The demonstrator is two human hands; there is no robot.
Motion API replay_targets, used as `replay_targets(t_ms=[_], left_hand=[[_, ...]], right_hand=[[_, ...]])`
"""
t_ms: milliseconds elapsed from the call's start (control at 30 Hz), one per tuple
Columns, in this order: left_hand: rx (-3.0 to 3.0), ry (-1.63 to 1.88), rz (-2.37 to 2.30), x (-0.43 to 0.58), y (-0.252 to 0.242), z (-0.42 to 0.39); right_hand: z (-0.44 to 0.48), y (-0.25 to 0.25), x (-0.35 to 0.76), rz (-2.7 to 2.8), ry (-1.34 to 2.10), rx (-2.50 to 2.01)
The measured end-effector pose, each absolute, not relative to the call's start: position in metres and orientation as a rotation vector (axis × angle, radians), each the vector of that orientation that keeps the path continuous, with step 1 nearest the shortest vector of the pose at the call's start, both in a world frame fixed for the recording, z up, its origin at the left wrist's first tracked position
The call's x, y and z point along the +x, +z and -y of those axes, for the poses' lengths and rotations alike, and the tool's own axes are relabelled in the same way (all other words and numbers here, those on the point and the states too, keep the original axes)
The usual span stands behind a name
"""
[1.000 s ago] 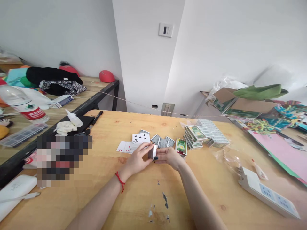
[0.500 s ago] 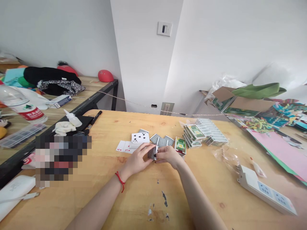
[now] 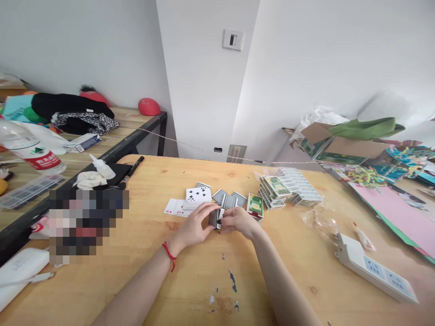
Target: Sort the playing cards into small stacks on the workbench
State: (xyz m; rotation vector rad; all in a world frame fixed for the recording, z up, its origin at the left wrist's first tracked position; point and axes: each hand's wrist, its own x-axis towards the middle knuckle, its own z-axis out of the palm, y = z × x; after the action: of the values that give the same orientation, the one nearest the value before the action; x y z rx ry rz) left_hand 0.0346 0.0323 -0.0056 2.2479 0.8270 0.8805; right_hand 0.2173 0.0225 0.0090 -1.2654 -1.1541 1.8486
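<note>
Both hands meet over a playing card folded from its flat shape [image 3: 212,218], with a dark patterned back and a white strip. My left hand [image 3: 195,225], a red cord on its wrist, grips the card's left side between thumb and fingers. From the right, my right hand [image 3: 239,222] pinches the white part. Face-up just beyond the left hand lies a five of spades [image 3: 198,194] on a stack, beside an ace of diamonds [image 3: 169,207] and a three of diamonds [image 3: 179,207]. More grey-backed cards [image 3: 230,199] lie behind the hands.
A green card box [image 3: 255,205] stands right of the hands, with stacked card boxes [image 3: 277,187] behind it. A white power strip [image 3: 375,271] lies at the right. Left are a white glue bottle [image 3: 103,167], a black pen [image 3: 136,166] and a white power bank [image 3: 22,276].
The right fingers have shifted slightly on the card, and more of its white strip shows. The left hand stays almost in place.
</note>
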Motion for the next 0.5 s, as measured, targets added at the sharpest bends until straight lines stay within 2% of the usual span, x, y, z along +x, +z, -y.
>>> replay_targets(t_ms=[500], left_hand=[[2.221,0.898,-0.808,0.0343,-0.0025,-0.0315]], right_hand=[[-0.0242,0.0056,0.2185,1.115,1.841,-1.293]])
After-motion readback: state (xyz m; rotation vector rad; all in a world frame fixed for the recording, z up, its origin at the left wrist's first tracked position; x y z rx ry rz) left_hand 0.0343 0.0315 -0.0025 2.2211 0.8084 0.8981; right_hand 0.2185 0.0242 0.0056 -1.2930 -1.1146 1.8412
